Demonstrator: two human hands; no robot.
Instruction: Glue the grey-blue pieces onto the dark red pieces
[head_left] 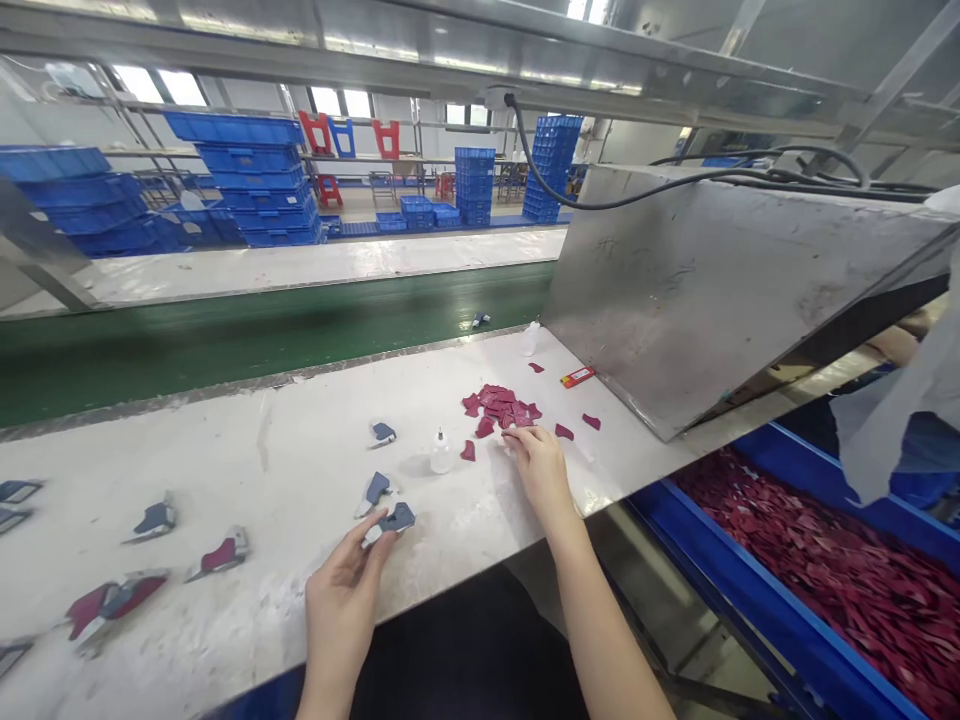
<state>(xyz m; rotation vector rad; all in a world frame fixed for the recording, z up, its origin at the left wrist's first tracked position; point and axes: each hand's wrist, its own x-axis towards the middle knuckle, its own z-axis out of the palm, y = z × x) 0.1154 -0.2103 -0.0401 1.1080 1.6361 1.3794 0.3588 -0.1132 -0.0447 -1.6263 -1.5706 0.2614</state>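
Note:
My left hand (346, 580) pinches a dark grey-blue part with a pale section (400, 517) just over the white worktop. Another grey-blue part (377, 488) lies right behind it, and a third (382, 433) sits farther back. My right hand (538, 465) is closed at the near edge of a heap of flat dark red pieces (499, 405); its fingertips hold what looks like one dark red piece, mostly hidden. Between the hands stands a small clear bottle with a thin dark tip (440, 455). A loose red piece (469, 451) lies beside the bottle.
More red and grey-blue parts (154, 518) are scattered on the worktop's left. A red-yellow box (577, 377) and white bottle (530, 338) sit by a slanted metal housing (675, 290). Beyond runs a green belt (300, 325). A blue bin (750, 530) of red pieces stands at right.

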